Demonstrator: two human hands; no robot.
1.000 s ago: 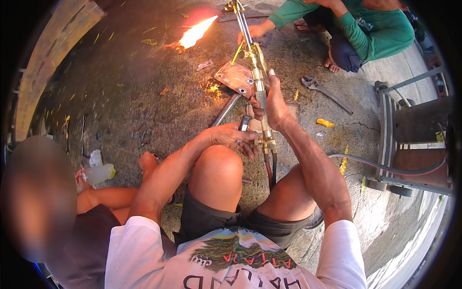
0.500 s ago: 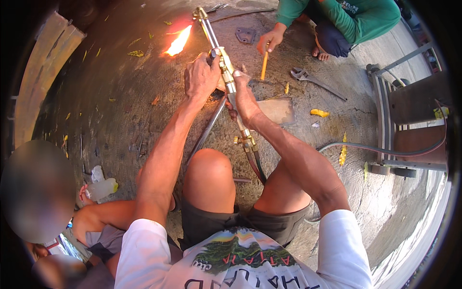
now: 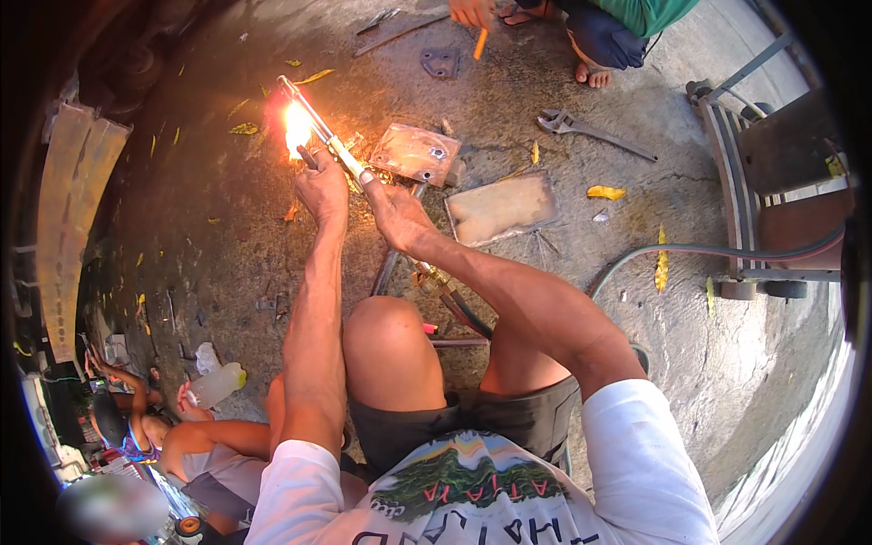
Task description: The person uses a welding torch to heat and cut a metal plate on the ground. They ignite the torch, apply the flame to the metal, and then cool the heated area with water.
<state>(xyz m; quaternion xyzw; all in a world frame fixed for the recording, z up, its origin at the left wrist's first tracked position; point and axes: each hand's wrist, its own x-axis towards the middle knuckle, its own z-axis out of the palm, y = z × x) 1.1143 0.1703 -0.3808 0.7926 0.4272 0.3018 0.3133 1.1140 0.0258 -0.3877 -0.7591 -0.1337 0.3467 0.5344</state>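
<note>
My right hand grips the shaft of a long brass and silver cutting torch, angled toward the upper left. My left hand is closed on a small dark cylindrical object beside the torch's front. A bright flame burns just beyond it, partly hiding the tip. Right of the flame lies a rusty plate with bolt holes, near a metal bar; a flat plain plate lies farther right. Hoses run back from the torch between my knees.
A co-worker in green squats ahead, holding a yellow stick. An adjustable wrench lies right. A wheeled metal trolley stands at the right, crossed by hose. At left are curved steel strips, seated people and a plastic bottle.
The torch and both my hands have moved forward and leftward, the torch now more slanted, with the flame beside its front. The co-worker's hand with the yellow stick has drawn back upward.
</note>
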